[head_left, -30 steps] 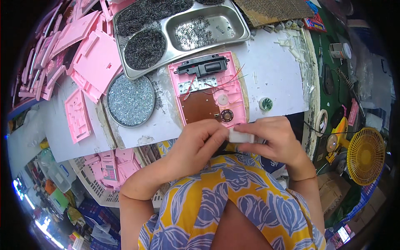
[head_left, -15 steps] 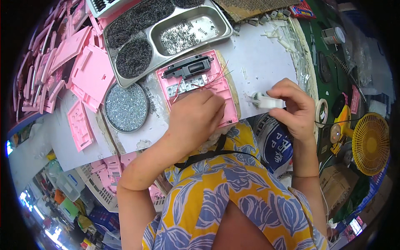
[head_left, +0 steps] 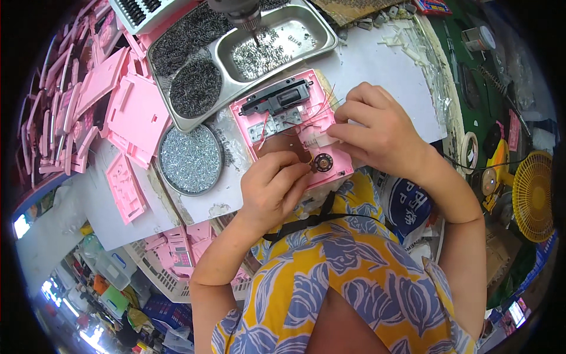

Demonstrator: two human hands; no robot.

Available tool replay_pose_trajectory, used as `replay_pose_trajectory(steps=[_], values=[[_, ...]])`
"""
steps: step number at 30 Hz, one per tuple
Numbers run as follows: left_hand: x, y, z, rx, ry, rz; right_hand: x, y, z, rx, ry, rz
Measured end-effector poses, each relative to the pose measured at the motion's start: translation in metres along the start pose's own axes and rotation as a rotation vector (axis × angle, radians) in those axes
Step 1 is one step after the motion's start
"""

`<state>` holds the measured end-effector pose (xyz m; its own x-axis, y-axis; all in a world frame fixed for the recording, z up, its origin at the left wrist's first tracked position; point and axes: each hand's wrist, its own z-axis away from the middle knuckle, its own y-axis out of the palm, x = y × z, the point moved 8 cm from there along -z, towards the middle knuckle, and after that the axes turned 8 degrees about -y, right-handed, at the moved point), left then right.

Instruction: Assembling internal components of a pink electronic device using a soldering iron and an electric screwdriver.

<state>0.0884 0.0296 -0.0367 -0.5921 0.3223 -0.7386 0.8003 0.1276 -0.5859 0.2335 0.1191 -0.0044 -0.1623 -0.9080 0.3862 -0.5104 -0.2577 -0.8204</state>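
Note:
A pink plastic housing lies open in front of me. Across its far end sits a black module, beside a silver metal plate with thin red wires. A small round speaker with a dark rim is in the near part. My right hand reaches in from the right, fingers closed on a white plastic part inside the housing. At the near left edge, my left hand is pinched beside the speaker; its fingertips hide whatever they hold.
Behind the housing stands a metal tray of small springs, with a power screwdriver hanging over it. A round dish of screws is at left, near piled pink panels. A yellow fan stands far right.
My right hand has brought the white plastic part leftward into the housing. The left hand has drawn back toward the near edge, uncovering the speaker. The power screwdriver now shows above the tray.

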Motion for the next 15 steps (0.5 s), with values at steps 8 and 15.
replay_pose_trajectory(steps=[8, 15], values=[[0.000, 0.004, -0.002, -0.009, 0.039, -0.019, -0.025, 0.019, 0.008, -0.112, -0.004, -0.332], [-0.005, 0.014, -0.010, 0.181, 0.037, -0.183, -0.011, 0.026, -0.001, 0.044, 0.077, -0.117]])
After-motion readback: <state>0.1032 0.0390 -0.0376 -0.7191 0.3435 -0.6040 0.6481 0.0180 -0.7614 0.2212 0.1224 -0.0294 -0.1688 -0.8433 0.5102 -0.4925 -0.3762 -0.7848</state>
